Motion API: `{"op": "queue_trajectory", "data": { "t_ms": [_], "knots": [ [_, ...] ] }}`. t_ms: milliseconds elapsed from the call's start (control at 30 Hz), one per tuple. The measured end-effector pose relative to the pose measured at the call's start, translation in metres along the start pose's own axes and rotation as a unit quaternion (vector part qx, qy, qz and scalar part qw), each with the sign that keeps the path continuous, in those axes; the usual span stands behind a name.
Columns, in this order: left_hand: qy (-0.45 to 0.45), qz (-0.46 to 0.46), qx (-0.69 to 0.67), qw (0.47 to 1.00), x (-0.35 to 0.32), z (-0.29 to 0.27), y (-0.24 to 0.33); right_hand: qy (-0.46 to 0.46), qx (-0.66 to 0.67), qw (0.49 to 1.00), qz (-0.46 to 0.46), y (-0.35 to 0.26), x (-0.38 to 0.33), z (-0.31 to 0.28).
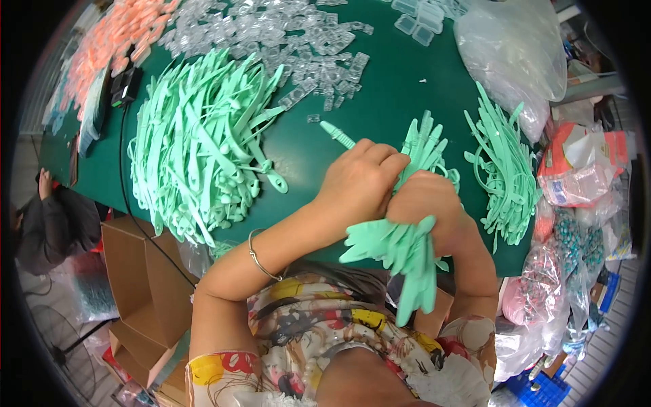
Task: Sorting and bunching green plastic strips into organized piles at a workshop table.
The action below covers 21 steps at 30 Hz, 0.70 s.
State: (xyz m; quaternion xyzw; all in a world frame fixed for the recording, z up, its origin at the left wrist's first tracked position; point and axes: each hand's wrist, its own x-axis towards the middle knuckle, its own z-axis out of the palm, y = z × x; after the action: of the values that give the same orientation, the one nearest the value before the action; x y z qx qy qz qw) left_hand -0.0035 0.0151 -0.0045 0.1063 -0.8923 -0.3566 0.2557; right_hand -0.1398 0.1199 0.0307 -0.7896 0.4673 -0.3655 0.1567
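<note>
Near the table's (380, 88) front edge, both the left hand (359, 183) and right hand (430, 210) grip closed around a gathered bundle of green straps (407, 251). A small bunch (505, 176) lies done at the right edge; a large loose pile (196, 142) remains left.

A large heap of straps (203, 142) is lying on the desk (380, 102) at the left. A smaller heap (505, 176) is lying at the right. Buckles (285, 34) are lying behind both. Boxes (146, 292) are sitting below the desk's left edge.
</note>
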Motion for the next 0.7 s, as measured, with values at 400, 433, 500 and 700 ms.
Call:
{"op": "queue_trajectory", "data": {
  "t_ms": [400,433,500,700],
  "knots": [
    [0.046,-0.177,0.283,0.942,0.004,-0.046,-0.064,0.274,0.369,0.785,0.414,0.030,-0.003,-0.001],
    [0.053,-0.179,0.275,0.943,0.005,-0.045,-0.064,0.276,0.402,0.771,0.410,0.033,-0.003,-0.001],
    [0.058,-0.178,0.255,0.949,0.006,-0.044,-0.064,0.285,0.440,0.754,0.396,0.036,-0.001,0.001],
    [0.087,-0.264,-0.189,0.942,0.024,-0.045,-0.039,0.294,0.471,0.729,0.401,0.039,0.000,0.001]
  ]
}}
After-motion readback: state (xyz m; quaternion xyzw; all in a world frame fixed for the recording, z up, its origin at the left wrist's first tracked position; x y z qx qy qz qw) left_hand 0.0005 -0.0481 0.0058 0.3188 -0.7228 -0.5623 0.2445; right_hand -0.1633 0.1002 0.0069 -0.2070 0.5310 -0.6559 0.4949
